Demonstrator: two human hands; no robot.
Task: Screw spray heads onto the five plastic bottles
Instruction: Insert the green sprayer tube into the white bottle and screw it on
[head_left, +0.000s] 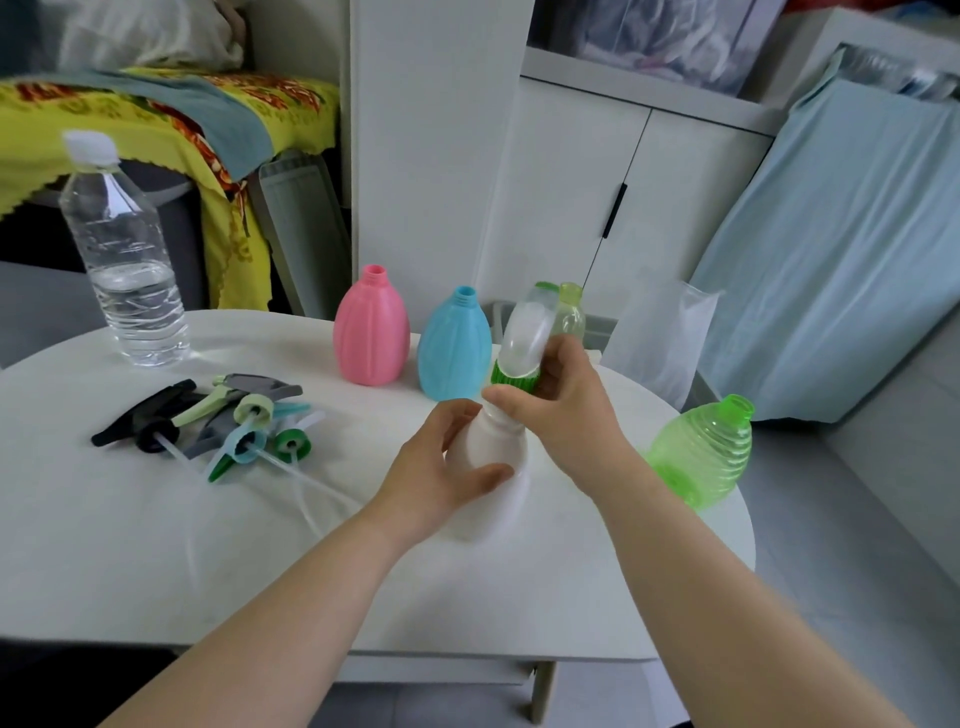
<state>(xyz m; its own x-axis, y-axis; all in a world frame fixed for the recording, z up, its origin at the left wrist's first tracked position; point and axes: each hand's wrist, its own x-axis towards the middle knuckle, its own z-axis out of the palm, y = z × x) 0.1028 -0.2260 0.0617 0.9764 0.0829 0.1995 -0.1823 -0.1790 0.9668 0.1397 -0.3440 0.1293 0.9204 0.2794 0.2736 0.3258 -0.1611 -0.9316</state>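
Observation:
My left hand (444, 467) grips a white plastic bottle (491, 467) standing on the white table (156, 545). My right hand (561, 410) holds a spray head (522, 348) with a green ribbed collar and clear cap over the bottle's neck. Behind stand a pink bottle (371, 327), a blue bottle (454, 345) and a pale yellow-green bottle (571, 312), all with open necks. A green ribbed bottle (701, 452) stands at the right edge. Several loose spray heads (218, 421) lie in a pile on the left.
A clear water bottle (122, 249) with a white cap stands at the table's far left. A clear plastic bag (660, 343) is behind the table at the right. White cabinets (571, 182) and a cloth-draped chair (171, 130) are behind.

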